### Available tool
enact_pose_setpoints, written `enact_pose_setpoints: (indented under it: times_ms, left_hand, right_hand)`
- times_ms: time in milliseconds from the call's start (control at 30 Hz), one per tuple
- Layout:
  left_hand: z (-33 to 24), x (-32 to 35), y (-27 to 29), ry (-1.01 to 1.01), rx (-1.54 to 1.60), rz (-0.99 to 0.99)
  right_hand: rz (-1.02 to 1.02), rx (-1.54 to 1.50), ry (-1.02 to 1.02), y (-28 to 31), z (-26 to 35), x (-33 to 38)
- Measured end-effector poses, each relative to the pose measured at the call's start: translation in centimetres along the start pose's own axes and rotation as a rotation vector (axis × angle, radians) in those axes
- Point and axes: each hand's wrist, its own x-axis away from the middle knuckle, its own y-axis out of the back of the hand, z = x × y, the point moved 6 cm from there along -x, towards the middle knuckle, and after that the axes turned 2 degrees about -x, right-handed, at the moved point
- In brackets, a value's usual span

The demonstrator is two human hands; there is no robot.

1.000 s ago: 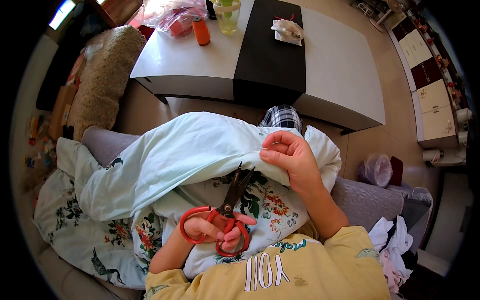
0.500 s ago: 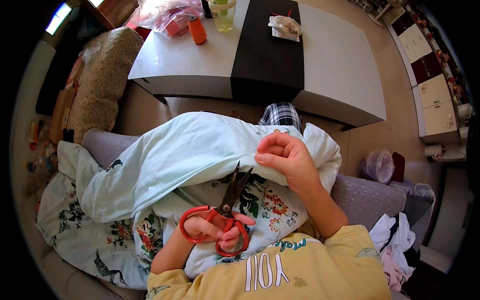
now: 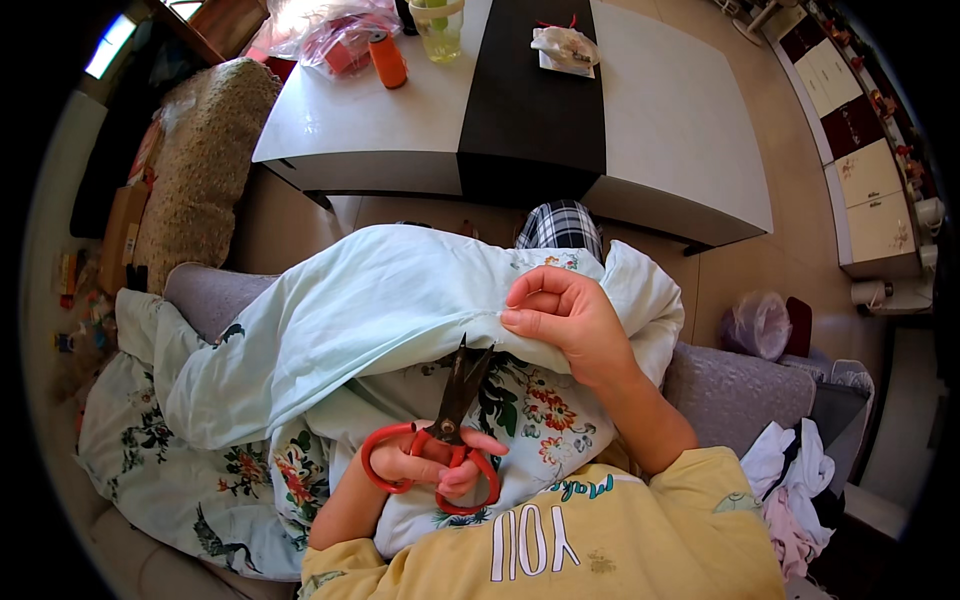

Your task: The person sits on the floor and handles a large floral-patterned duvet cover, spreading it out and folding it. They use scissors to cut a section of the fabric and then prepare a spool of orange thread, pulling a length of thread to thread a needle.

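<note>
Across my lap lies a pale mint quilt cover (image 3: 350, 290) with printed flowers and birds. My left hand (image 3: 425, 468) grips a pair of scissors (image 3: 459, 400) with red loop handles and dark blades. The blades point away from me and stand apart, their tips just below the cover's folded seam. Thumb and forefinger of my right hand (image 3: 560, 318) are pinched together at that seam, right of the blade tips. Whether a thread is between those fingers too is too small to tell.
Ahead stands a white and black coffee table (image 3: 680, 120) with an orange can (image 3: 387, 60), a pitcher (image 3: 438, 30) and plastic bags (image 3: 345, 40). A grey sofa seat (image 3: 735, 395) is beneath me. Clothes (image 3: 790, 480) lie at right, near a bagged bin (image 3: 757, 325).
The scissor tips have shifted a little left and toward me, with the blades still apart. My right hand has moved slightly left, its pinch unchanged.
</note>
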Motion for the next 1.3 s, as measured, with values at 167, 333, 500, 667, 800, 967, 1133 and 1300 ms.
enact_pose_setpoints:
  times_ms: [167, 333, 500, 667, 800, 967, 1133, 1300]
  left_hand:
    - [0.0, 0.3, 0.2, 0.014, -0.053, -0.025]
    - [-1.1, 0.2, -0.8, 0.054, -0.143, -0.177]
    - [-2.7, 2.3, -1.9, 0.346, -0.427, -0.404]
    - [-6.8, 7.1, -4.7, 0.134, -1.003, -0.556]
    - [-10.0, 7.4, -5.9, -0.436, -1.17, -1.077]
    - [-9.8, 3.0, -4.3, -0.463, -1.566, -1.178]
    - [-9.2, -1.3, -3.8, -0.432, -1.582, -1.02]
    - [-8.5, -3.0, -4.1, -0.37, -1.637, -0.906]
  right_hand:
    - [-0.008, 0.038, 0.073, -0.1, 0.5, 0.4]
    - [0.086, 0.19, 0.213, -0.7, 1.6, 1.4]
    - [0.168, 0.301, 0.249, -0.9, 2.5, 1.8]
    - [0.173, 0.672, 0.517, -1.0, 4.0, 2.6]
    - [0.307, 0.949, 0.865, -1.7, 4.2, 4.4]
    - [0.324, 0.967, 1.021, -0.7, 3.2, 6.2]
    - [0.284, 0.94, 1.032, -0.6, 2.7, 6.8]
    - [0.213, 0.886, 0.996, 0.3, 2.5, 6.9]
